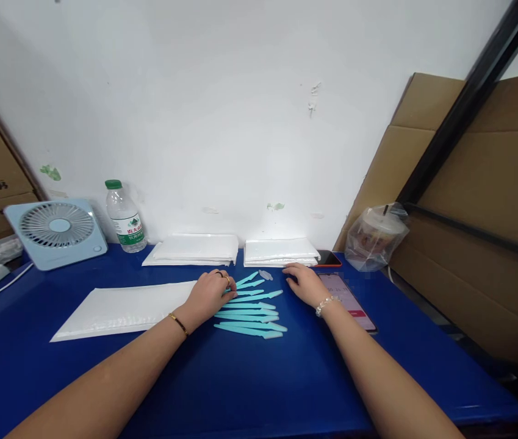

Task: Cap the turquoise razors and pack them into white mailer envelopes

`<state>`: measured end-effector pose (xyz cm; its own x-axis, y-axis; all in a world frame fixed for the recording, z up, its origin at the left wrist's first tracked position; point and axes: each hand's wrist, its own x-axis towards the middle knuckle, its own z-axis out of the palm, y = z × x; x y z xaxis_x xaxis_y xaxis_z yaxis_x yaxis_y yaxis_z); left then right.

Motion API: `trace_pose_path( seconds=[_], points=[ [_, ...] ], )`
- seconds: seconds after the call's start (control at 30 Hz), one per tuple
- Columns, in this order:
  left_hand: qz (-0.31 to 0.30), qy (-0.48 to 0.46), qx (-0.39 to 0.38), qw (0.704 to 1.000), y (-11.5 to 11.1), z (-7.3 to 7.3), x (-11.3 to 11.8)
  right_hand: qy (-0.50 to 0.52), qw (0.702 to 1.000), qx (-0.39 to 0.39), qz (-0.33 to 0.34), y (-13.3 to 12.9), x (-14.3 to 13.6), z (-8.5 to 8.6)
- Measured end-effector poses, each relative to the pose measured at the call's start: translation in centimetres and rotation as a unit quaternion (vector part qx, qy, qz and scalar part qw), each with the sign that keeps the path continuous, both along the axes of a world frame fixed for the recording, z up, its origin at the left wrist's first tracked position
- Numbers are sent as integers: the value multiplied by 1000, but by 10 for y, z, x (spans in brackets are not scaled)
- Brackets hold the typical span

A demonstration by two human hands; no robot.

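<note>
Several turquoise, thin-handled tools [249,317] lie in a loose fan on the blue table [259,384]. My left hand [212,294] rests at the left ends of the upper ones, its fingers curled together; what they pinch, if anything, is hidden. Just past the fan are small translucent pieces [265,275]. To the right, my right hand [303,283] has its fingers apart with nothing in them, near the front edge of a white packet stack [280,250]. A large white padded envelope [121,310] lies flat, partly behind my left hand and forearm.
Another white packet stack [194,249] lies by the wall. A blue fan [60,228] and a water bottle [125,219] stand at the left. At the right are a lit phone [348,299], an orange-edged phone [329,259], a bagged cup [375,238] and cardboard [492,213].
</note>
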<state>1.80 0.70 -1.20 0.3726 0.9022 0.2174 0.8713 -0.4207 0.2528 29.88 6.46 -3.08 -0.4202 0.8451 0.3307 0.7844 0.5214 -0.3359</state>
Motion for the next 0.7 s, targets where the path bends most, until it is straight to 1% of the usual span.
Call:
trace_pose_path(
  seconds=[0.17,0.23,0.3,0.37,0.47,0.53,0.6,0.7],
  points=[
    [-2,14,25,1000,1,-3,0,-32,999,-39,-12,0,4,6],
    [0,24,29,999,1,-5,0,-33,999,-36,-18,-1,5,8],
    [1,30,29,999,1,-5,0,-37,998,-25,-38,-3,9,13],
    [2,24,32,999,1,-5,1,-43,996,-22,-72,-5,13,18],
    [4,-15,44,999,0,-2,2,-55,990,-68,-109,-9,19,25],
    [1,-57,42,998,-2,0,4,-60,987,-109,-101,-11,20,25],
    [-2,-95,25,995,-4,1,7,-53,986,-136,-76,-12,16,22],
    [-12,-120,-8,993,-7,-1,10,-37,989,-142,-34,-13,7,15]
  ],
)
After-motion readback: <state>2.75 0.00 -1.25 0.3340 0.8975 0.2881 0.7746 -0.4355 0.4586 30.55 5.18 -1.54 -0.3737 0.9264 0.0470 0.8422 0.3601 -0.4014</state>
